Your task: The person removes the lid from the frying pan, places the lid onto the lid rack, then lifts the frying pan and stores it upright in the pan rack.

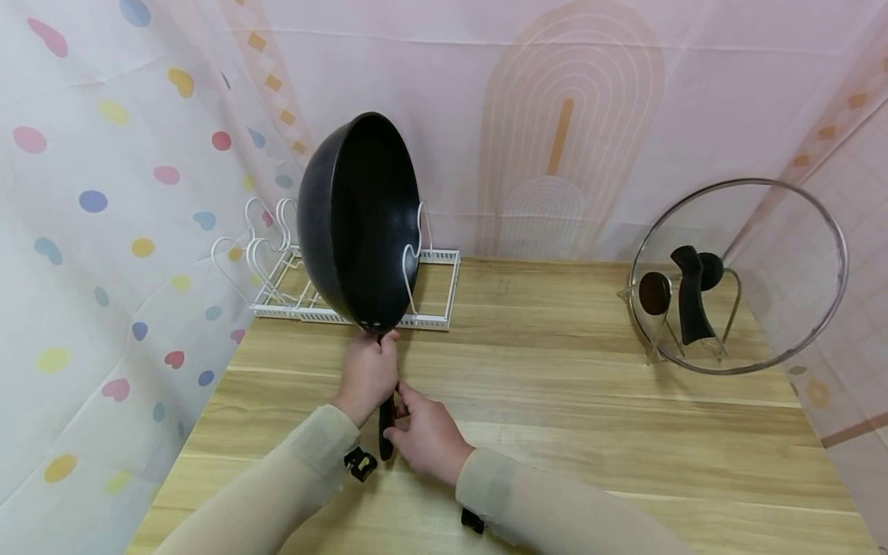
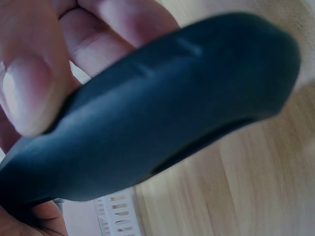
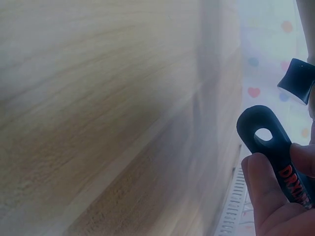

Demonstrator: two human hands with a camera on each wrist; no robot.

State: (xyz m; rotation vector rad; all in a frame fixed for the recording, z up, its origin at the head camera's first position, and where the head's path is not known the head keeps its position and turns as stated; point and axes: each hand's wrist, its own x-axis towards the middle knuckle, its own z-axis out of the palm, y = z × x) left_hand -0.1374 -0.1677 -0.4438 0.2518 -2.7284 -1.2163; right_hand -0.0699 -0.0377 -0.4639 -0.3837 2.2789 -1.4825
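A black wok [image 1: 375, 223] stands on its side in a white wire rack [image 1: 437, 321], its hollow facing right and its handle pointing toward me. My left hand [image 1: 368, 374] grips the handle close to the wok's rim. Lower down, the fingers and thumb of my right hand [image 1: 432, 435] pinch the same handle near its end. In the left wrist view the black handle [image 2: 147, 108] runs across the frame with fingers and thumb behind it. The right wrist view shows the handle's end [image 3: 266, 128] with a hanging hole and red lettering, held between fingers and thumb.
Several white wire dividers [image 1: 260, 258] rise from the rack's left side. At the right, a glass lid [image 1: 842, 266] leans upright in a clear stand [image 1: 733, 308]. The wood-grain table [image 1: 555, 401] meets a patterned curtain [image 1: 444, 92] at the back and left.
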